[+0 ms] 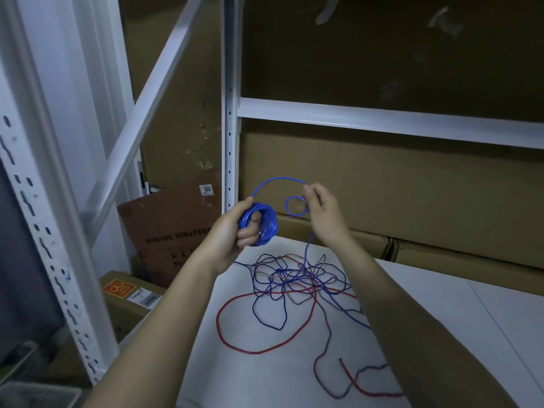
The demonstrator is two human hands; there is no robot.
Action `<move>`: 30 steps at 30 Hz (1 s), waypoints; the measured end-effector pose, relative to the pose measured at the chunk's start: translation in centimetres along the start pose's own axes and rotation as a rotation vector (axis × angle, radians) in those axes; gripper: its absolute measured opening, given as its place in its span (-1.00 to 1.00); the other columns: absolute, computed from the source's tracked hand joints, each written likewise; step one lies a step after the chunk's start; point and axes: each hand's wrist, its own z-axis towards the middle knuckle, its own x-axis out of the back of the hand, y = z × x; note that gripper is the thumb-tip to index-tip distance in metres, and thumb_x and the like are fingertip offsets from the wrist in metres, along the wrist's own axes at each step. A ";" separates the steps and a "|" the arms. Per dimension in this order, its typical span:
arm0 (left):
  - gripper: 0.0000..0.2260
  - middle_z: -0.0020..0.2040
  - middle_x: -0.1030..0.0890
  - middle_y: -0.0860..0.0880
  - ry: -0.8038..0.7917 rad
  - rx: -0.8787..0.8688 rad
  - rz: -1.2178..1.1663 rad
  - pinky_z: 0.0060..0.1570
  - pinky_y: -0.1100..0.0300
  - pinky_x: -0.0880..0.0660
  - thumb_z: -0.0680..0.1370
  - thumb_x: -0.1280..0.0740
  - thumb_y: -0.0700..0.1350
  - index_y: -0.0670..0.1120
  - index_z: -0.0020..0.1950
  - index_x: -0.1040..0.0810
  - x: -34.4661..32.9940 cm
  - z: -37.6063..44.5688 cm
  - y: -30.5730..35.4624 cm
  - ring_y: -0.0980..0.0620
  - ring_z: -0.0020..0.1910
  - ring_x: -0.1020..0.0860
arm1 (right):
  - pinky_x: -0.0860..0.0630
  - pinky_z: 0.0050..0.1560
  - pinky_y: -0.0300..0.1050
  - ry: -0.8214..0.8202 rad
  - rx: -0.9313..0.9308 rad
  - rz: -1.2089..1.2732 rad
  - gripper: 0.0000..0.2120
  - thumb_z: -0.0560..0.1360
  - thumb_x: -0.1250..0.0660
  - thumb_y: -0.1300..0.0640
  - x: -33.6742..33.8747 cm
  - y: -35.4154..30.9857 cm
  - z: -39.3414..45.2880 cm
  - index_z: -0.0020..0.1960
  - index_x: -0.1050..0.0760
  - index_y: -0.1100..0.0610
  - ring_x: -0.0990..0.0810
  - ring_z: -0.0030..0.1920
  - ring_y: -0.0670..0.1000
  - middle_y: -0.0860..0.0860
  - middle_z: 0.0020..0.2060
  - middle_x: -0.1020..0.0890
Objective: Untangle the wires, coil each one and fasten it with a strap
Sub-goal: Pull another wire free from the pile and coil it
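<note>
Both my arms reach forward over the white table (pixel 426 334), forearms bare and angled inward so the hands come up level with each other above the tangle. My left hand (pixel 232 231) is raised with the wrist bent back a little, its fingers curled through the middle of the blue coil (pixel 260 223) and the thumb pressed over the top of it, so the bundle of loops is clamped firmly in that fist. From the top of the coil the blue wire (pixel 276 179) arcs up and across to my right hand (pixel 323 213), which sits just to the right of the left one, near it but not touching. The right hand's thumb and fingertips are pinched together on the wire at the top of the arc, the other fingers loosely folded behind. Just left of that pinch the wire makes one small loop (pixel 296 206), hanging between my two hands, and then drops straight down below the right wrist into the heap.

Below and between my forearms, the loose tangle (pixel 294 282) lies flat on the table: blue strands knotted with the red wire (pixel 232 328), whose big curve sweeps out under my left forearm. Another red end (pixel 362 387) lies nearer to me, under my right arm. Beyond my hands stand a white metal rack (pixel 231 113) and cardboard boxes (pixel 412 187).
</note>
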 end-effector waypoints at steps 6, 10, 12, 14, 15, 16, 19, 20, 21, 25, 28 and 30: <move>-0.61 -0.50 -0.14 0.07 -0.010 -0.145 -0.439 -0.48 0.39 -0.28 0.64 -0.06 0.11 -0.11 -0.24 -0.42 -1.0 0.0 1.0 0.14 -0.55 -0.12 | -0.25 -0.36 -0.09 -0.275 -0.024 -0.207 -0.74 0.60 -0.19 -0.06 -1.5 2.9 -3.7 -0.26 -0.37 -0.09 -0.28 -0.46 -0.08 -0.08 -0.50 -0.32; -0.69 -0.40 -0.36 0.02 0.128 -0.273 0.015 -0.16 0.11 -0.28 0.69 -0.01 0.02 -0.10 -0.16 -0.35 -1.6 0.5 -0.3 0.03 -0.38 -0.31 | -0.35 -0.42 -0.17 -0.409 -0.074 -0.179 -0.86 0.58 -0.20 -0.12 -2.7 3.5 -6.6 -0.10 -0.46 -0.12 -0.42 -0.51 -0.16 -0.06 -0.37 -0.59; -0.65 -0.32 -0.45 -0.02 0.211 -0.272 0.317 -0.04 0.01 -0.29 0.68 -0.03 0.06 -0.10 -0.17 -0.39 -1.2 0.5 -1.1 -0.06 -0.25 -0.40 | -0.43 -0.37 -0.22 -0.426 -0.130 -0.067 -0.91 0.59 -0.23 -0.02 -2.8 3.6 -7.8 0.01 -0.51 -0.12 -0.52 -0.43 -0.19 -0.08 -0.29 -0.66; -0.66 -0.27 -0.53 0.01 0.261 -0.256 0.579 0.05 0.07 -0.31 0.67 -0.05 0.09 -0.07 -0.16 -0.41 -0.7 0.5 -2.1 0.03 -0.18 -0.49 | -0.49 -0.22 -0.31 -0.426 -0.133 0.009 -0.87 0.60 -0.25 0.10 -2.8 3.7 -8.6 0.08 -0.53 -0.07 -0.61 -0.28 -0.19 -0.11 -0.26 -0.68; -0.71 -0.25 -0.57 0.05 0.269 -0.234 0.699 0.06 0.10 -0.29 0.66 -0.07 0.09 -0.04 -0.12 -0.40 -0.4 0.5 -2.7 0.10 -0.13 -0.51 | -0.46 -0.26 -0.34 -0.435 -0.139 0.053 -0.84 0.60 -0.25 0.14 -2.8 3.6 -8.9 0.10 -0.53 -0.05 -0.58 -0.33 -0.18 -0.12 -0.27 -0.68; -0.76 -0.23 -0.59 0.08 0.271 -0.201 0.834 0.07 0.15 -0.23 0.65 -0.09 0.08 -0.04 -0.06 -0.37 -0.2 0.5 -3.4 0.14 -0.06 -0.50 | -0.41 -0.36 -0.36 -0.447 -0.149 0.099 -0.82 0.60 -0.24 0.18 -2.7 3.4 -9.1 0.11 -0.54 -0.03 -0.51 -0.44 -0.18 -0.15 -0.32 -0.67; -0.68 -0.33 -0.55 0.03 0.216 -0.208 1.417 -0.03 0.24 -0.05 0.65 -0.09 0.06 -0.19 0.20 -0.28 0.4 0.1 -5.5 -0.02 -0.15 -0.47 | -0.37 -0.39 -0.42 -0.446 -0.145 0.022 -0.79 0.60 -0.21 0.20 -2.5 3.3 -9.0 0.09 -0.59 0.02 -0.48 -0.46 -0.21 -0.23 -0.38 -0.63; -0.65 -0.40 -0.47 0.05 0.198 -0.238 1.614 -0.06 0.21 -0.05 0.66 -0.07 0.06 -0.22 0.23 -0.27 0.6 0.0 -6.1 -0.02 -0.29 -0.43 | -0.37 -0.37 -0.44 -0.440 -0.141 -0.052 -0.79 0.60 -0.20 0.21 -2.5 3.5 -9.0 0.08 -0.60 0.06 -0.50 -0.43 -0.22 -0.20 -0.36 -0.63; -0.66 -0.44 -0.41 0.07 0.182 -0.256 1.747 -0.06 0.17 -0.06 0.66 -0.05 0.05 -0.21 0.22 -0.28 0.8 -0.1 -6.6 -0.01 -0.37 -0.36 | -0.37 -0.35 -0.43 -0.431 -0.142 -0.119 -0.77 0.60 -0.19 0.22 -2.5 3.7 -9.0 0.09 -0.61 0.09 -0.50 -0.40 -0.21 -0.15 -0.33 -0.64; -0.72 -0.38 -0.41 0.01 0.031 -0.007 1.548 0.06 0.09 -0.20 0.64 -0.08 0.12 -0.03 -0.14 -0.25 2.5 -0.9 -6.3 0.03 -0.29 -0.37 | -0.40 -0.30 -0.35 -0.293 -0.270 -0.084 -0.81 0.61 -0.19 0.22 -1.4 5.0 -9.1 0.05 -0.58 0.10 -0.52 -0.37 -0.19 -0.06 -0.28 -0.65; -0.55 -0.28 -0.35 -0.03 -0.056 0.219 1.392 -0.25 0.12 -0.24 0.48 -0.27 0.32 -0.04 -0.22 -0.24 3.2 -1.8 -5.3 0.01 -0.19 -0.32 | -0.45 -0.18 -0.21 -0.196 -0.278 -0.017 -0.90 0.58 -0.27 0.18 -0.2 5.4 -8.5 -0.07 -0.53 0.05 -0.59 -0.27 -0.17 -0.07 -0.27 -0.67; -0.52 -0.27 -0.35 -0.02 -0.148 0.235 1.398 -0.30 0.14 -0.24 0.41 -0.37 0.32 -0.06 -0.21 -0.29 3.0 -2.3 -4.9 0.04 -0.27 -0.31 | -0.48 -0.08 -0.16 -0.148 -0.213 -0.087 -0.88 0.54 -0.32 0.17 0.0 5.5 -8.0 -0.15 -0.55 0.01 -0.60 -0.13 -0.14 -0.11 -0.24 -0.67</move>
